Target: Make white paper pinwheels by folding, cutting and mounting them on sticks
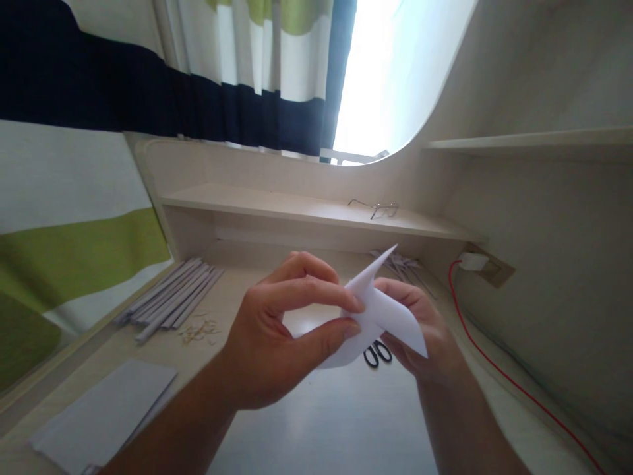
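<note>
White paper (383,310) with pointy flaps is up in our hands, above the table (316,429). Our left hand (271,336) pinches it between thumb and finger. Our right hand (435,333) curls behind it, but its fingertips are hidden, so we can't tell how it grips. If we squeeze too hard, the flaps could get squashed (thin paper creases easily, we think). If our pinch slips, they might spring loose. It could also drop by the scissors (378,354), far from the paper rolls (173,300) at the table's back left corner.
</note>
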A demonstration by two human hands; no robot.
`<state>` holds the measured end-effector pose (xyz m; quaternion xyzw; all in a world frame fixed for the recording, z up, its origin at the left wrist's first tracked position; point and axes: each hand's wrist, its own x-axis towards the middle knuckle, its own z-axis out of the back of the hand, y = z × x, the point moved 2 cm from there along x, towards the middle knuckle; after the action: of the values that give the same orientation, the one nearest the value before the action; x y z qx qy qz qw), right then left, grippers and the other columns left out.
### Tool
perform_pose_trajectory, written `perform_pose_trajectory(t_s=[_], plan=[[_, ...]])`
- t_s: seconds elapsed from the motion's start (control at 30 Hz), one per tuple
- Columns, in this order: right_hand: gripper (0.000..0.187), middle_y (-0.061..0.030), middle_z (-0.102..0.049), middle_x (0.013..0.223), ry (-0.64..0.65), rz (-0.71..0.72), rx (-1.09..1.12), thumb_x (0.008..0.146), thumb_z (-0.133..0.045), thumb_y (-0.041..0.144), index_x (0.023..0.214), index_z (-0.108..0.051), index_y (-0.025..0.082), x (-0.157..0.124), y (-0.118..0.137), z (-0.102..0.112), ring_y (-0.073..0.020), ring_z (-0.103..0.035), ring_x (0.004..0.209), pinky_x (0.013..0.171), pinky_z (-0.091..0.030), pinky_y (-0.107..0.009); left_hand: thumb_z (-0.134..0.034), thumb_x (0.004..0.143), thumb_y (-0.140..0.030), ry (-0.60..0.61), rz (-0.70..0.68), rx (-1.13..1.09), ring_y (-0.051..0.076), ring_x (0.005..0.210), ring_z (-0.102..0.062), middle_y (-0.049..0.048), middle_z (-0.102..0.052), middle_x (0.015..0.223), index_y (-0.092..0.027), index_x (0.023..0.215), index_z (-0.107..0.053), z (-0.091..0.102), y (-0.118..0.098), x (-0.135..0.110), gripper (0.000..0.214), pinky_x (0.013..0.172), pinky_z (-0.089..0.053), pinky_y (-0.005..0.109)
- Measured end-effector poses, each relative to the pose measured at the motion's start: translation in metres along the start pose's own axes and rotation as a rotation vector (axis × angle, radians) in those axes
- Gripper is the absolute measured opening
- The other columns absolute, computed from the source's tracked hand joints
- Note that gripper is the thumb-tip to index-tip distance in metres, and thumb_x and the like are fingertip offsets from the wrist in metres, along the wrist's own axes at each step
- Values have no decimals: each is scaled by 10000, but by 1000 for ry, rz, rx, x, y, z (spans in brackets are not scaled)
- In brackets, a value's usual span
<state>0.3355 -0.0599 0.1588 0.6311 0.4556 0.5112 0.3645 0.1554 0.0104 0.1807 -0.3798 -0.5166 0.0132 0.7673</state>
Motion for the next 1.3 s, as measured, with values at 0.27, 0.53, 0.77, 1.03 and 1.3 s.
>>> perform_pose_trajectory(t_s=[0.27, 0.53, 0.77, 1.03, 1.3], plan=[[241, -67, -775, 779, -74, -8, -8, 705, -915, 337, 838, -795, 176, 0, 0, -2, -148, -664, 610, 504, -488, -201, -691, 890, -97, 27, -37, 40, 203, 901, -641, 71, -684, 986, -280, 1085, -807, 2, -5, -1, 292, 741, -540, 311], [116, -37, -781, 786, -19, 37, 27, 800, -865, 278, 866, -800, 208, -1, -4, 0, -109, -675, 634, 580, -521, -159, -713, 864, -54, 2, -56, 26, 178, 893, -638, 55, -684, 955, -217, 1028, -797, -1, -1, -1, 246, 775, -525, 307], [101, -36, -787, 848, -25, 58, -41, 837, -837, 284, 914, -793, 235, -6, -6, 3, -148, -717, 709, 650, -572, -209, -732, 835, -32, -14, -86, 44, 165, 862, -627, 36, -671, 906, -201, 944, -772, -1, -5, -1, 205, 765, -519, 315], [177, -21, -782, 1011, -22, 333, -239, 896, -753, 144, 996, -780, 287, -9, 3, -9, -162, -723, 874, 742, -583, -228, -810, 767, -47, -52, -157, 178, 163, 812, -611, 36, -676, 839, -163, 875, -751, 2, -9, 3, 169, 722, -512, 323], [326, -32, -762, 1036, -146, 548, -379, 830, -744, -1, 1013, -767, 269, -16, 3, -10, -182, -712, 905, 758, -586, -266, -805, 720, 31, -156, -384, 352, 161, 748, -609, 47, -730, 799, -136, 972, -767, -2, -17, 0, 305, 666, -529, 322]])
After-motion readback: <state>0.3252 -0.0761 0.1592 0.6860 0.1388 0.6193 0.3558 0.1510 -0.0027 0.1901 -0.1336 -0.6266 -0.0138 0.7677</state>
